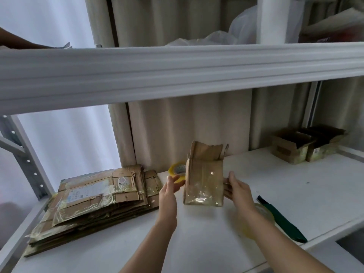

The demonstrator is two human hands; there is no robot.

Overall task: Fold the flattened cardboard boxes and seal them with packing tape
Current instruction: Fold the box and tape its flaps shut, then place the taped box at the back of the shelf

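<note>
Right hand (237, 189) grips the taped box (203, 182) upright mid-shelf (295, 184) — left hand (170, 191), grip relaxed wide, hovers beside, probably steadying.

Two bare forearms rise from the lower edge of the frame, uncovered to the wrist, no sleeve showing. The left hand (169, 191), at lower centre, and the right hand (239, 191), beside it, wear no gloves, rings, watch or bracelet.

white metal shelving (177, 71), corrugated wall (177, 125)
</note>
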